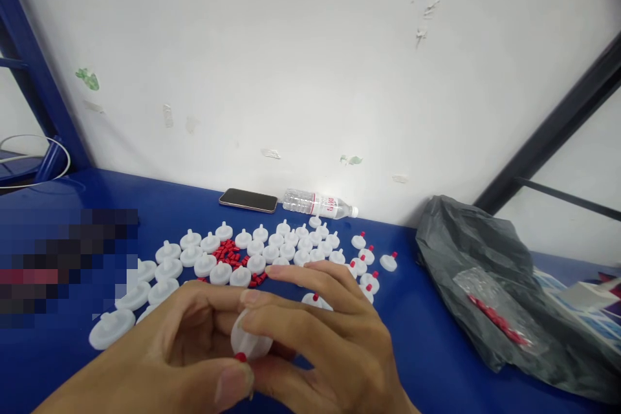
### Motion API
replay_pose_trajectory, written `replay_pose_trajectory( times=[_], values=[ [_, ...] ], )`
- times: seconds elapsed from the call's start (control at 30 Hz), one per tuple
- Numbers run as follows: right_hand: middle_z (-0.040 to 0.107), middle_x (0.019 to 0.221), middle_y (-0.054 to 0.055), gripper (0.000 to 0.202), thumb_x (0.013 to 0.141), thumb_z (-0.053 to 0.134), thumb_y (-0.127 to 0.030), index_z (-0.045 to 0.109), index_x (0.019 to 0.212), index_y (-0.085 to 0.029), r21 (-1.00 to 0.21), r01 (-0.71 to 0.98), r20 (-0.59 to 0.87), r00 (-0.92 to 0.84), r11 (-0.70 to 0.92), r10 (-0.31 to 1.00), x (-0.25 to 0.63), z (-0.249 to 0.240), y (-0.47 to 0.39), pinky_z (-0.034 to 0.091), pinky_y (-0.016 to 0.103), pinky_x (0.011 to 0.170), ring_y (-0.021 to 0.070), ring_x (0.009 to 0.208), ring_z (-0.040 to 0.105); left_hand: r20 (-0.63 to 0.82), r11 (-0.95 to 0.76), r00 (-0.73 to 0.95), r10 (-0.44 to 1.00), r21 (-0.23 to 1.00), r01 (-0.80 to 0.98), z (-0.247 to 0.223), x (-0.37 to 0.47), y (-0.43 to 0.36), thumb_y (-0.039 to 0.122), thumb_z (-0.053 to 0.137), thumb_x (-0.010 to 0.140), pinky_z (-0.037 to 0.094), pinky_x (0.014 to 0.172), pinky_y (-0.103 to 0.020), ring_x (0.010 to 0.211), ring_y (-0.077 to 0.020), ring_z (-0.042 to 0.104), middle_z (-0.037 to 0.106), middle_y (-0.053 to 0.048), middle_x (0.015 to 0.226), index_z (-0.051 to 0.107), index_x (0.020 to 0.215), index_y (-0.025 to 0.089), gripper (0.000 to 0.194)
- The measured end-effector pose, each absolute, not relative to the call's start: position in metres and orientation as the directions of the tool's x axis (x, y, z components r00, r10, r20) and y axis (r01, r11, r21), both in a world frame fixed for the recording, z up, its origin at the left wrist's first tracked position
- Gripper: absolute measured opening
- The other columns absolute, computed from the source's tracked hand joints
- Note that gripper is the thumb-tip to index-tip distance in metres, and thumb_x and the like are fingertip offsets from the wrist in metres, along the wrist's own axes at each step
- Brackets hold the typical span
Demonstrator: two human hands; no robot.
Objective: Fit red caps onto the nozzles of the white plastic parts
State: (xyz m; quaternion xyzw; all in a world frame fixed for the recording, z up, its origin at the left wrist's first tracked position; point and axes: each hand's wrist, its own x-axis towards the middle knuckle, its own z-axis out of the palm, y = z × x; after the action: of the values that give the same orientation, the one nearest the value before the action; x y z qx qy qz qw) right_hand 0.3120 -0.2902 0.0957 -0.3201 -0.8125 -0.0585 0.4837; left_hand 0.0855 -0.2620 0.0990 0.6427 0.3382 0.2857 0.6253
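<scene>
Between my two hands is a white disc [251,340] tilted on its side, with a small red cap [240,357] at its lower edge. My left hand [179,349] curls round it from the left, thumb beside the red cap. The fingers of my right hand [320,330] grip the disc from above and from the right. Beyond my hands, many white discs with upright stems [168,269] stand on the blue table [427,349]. Loose red caps [233,253] lie in a pile among them. Several discs with red caps on their stems [369,282] are at the right of the group.
A phone [248,200] and a clear bottle [317,203] lie at the back by the wall. On the right, a dark plastic bag [456,272] has a clear bag of red caps [499,317] on it. A blue frame post [43,65] rises at the left.
</scene>
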Motion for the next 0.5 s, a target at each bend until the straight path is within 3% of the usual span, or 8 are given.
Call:
replay_pose_trajectory(
  times=[0.13,0.27,0.4,0.5],
  values=[
    [0.093,0.120,-0.006,0.012,0.104,0.087,-0.030,0.085,0.114,-0.036,-0.196,0.593,0.793,-0.372,0.781,0.482,0.309,0.089,-0.290,0.061,0.032,0.117,0.0217,0.123,0.088,-0.096,0.087,0.560,0.823,0.995,0.042,0.102,0.094,-0.271,0.035,0.090,0.074,0.066,0.071,-0.026,0.071,-0.0177,0.079,0.086,0.003,0.083,0.092,0.097,0.027,0.024],
    [0.092,0.124,-0.010,0.009,0.108,0.080,-0.027,0.082,0.109,-0.036,-0.195,0.587,0.810,-0.355,0.786,0.466,0.307,0.091,-0.290,0.057,0.027,0.120,0.0167,0.120,0.088,-0.034,0.009,0.394,0.918,0.998,0.065,0.088,0.097,-0.280,0.054,0.091,0.075,0.073,0.094,-0.039,0.086,-0.0257,0.085,0.092,-0.003,0.098,0.090,0.109,0.029,0.042],
    [0.092,0.127,-0.007,0.010,0.115,0.072,-0.026,0.079,0.111,-0.031,-0.209,0.552,0.832,-0.335,0.808,0.443,0.307,0.093,-0.288,0.056,0.025,0.119,0.0146,0.120,0.087,0.091,-0.165,0.244,0.966,0.939,0.301,0.069,0.088,-0.276,0.076,0.087,0.079,0.074,0.096,-0.039,0.098,-0.0299,0.087,0.093,-0.005,0.113,0.088,0.124,0.032,0.063],
    [0.088,0.130,0.001,0.007,0.113,0.074,-0.025,0.080,0.112,-0.028,-0.332,0.591,0.814,-0.215,0.735,0.540,0.307,0.089,-0.287,0.062,0.030,0.105,0.0181,0.115,0.084,0.254,-0.299,0.158,0.954,0.814,0.498,0.066,0.075,-0.264,0.077,0.078,0.092,0.070,0.076,-0.029,0.084,-0.0245,0.085,0.092,0.000,0.099,0.088,0.129,0.036,0.056]
  ],
)
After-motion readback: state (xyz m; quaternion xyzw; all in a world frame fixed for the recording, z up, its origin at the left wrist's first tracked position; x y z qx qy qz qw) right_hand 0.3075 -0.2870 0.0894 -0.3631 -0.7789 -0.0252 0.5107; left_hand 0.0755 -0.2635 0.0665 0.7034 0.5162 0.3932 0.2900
